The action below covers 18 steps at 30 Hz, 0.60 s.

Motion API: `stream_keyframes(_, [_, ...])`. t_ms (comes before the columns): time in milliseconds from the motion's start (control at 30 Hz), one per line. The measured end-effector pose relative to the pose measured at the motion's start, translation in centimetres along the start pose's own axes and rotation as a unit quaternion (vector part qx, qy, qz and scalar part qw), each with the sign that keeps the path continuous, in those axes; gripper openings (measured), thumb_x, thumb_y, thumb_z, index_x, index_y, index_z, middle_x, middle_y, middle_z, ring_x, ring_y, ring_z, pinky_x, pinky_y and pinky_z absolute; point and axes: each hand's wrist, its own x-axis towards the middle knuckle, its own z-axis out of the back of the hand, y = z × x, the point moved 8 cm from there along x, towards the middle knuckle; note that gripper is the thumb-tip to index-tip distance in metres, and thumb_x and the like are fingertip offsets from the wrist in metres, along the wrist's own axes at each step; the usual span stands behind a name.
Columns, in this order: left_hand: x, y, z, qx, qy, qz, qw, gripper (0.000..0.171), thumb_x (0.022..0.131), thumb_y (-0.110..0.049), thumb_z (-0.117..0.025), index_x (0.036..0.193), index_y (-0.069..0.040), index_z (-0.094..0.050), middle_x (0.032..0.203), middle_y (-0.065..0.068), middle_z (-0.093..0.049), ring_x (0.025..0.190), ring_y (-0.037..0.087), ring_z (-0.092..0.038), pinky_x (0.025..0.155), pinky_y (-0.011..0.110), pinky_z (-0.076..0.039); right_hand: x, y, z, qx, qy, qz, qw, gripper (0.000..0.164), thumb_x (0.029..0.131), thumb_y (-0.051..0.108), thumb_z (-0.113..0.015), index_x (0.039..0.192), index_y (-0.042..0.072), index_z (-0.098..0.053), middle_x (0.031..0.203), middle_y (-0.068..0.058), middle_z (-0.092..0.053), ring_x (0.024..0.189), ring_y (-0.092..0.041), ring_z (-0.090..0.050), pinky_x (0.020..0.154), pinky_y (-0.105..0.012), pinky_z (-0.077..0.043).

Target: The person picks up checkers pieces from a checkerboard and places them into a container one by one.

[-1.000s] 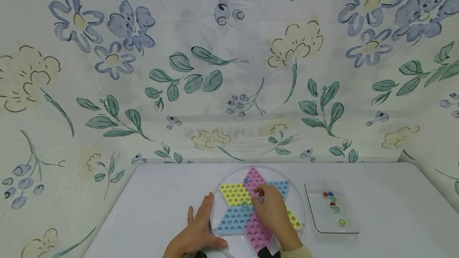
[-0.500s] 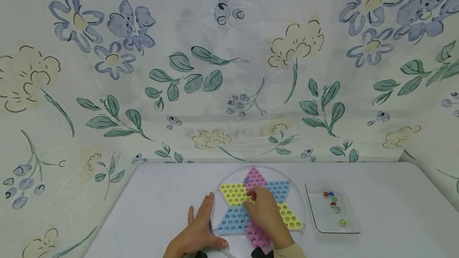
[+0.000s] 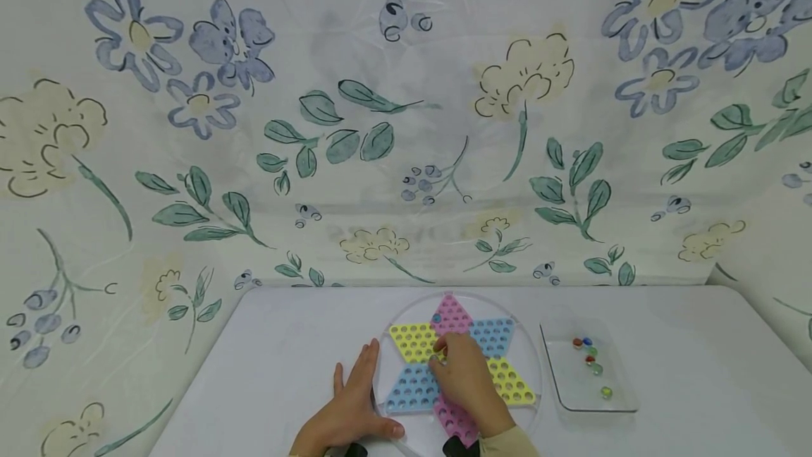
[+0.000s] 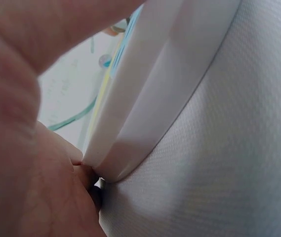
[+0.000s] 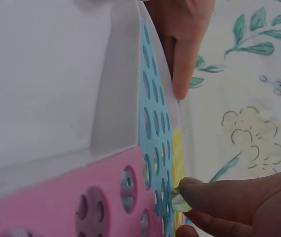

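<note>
A round white Chinese checkers board [image 3: 529,365] lies on the table, its star made of pink, yellow and blue sections full of holes. My right hand [image 3: 466,376] is over the middle of the star. Thumb and finger pinch a clear greenish marble [image 5: 180,202], close against the holes in the right wrist view. Along the board's left rim rests my left hand [image 3: 352,404], fingers straight and thumb spread toward the near side. One bluish marble [image 3: 436,318] sits in the pink point at the far side. My right hand hides the star's centre.
Right of the board stands a clear plastic tray [image 3: 571,400] holding several red, blue and green marbles [image 3: 592,352]. The white table [image 3: 285,323] ends at a flower-patterned cloth [image 3: 406,161] behind it.
My right hand has moved left and slightly nearer over the star, and its fingers now cover the marble that lay near the centre. The left hand has stayed in place.
</note>
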Motion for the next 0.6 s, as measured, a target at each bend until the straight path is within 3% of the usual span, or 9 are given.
stream_keyframes(300, [0.07, -0.03, 0.01, -0.004, -0.004, 0.000, 1.0000, 0.143, 0.060, -0.048, -0.095, 0.159, 0.005, -0.005, 0.164, 0.028, -0.009, 0.151, 0.046, -0.003, 0.109, 0.069, 0.019, -0.13, 0.28, -0.01, -0.023, -0.004, 0.010, 1.000, 0.015, 0.085, 0.010, -0.077, 0.096, 0.004, -0.070, 0.087, -0.004, -0.055, 0.082, -0.019, -0.050, 0.075, -0.040, -0.048])
stream_keyframes(600, [-0.01, -0.01, 0.01, -0.009, -0.006, -0.010, 0.9999, 0.142, 0.061, -0.045, -0.095, 0.159, 0.005, -0.004, 0.165, 0.027, -0.008, 0.152, 0.045, -0.001, 0.109, 0.068, 0.020, -0.51, 0.30, 0.33, -0.013, -0.015, 0.022, 1.000, 0.012, 0.086, 0.011, -0.075, 0.094, 0.005, -0.070, 0.085, -0.003, -0.053, 0.079, -0.017, -0.049, 0.071, -0.035, -0.046])
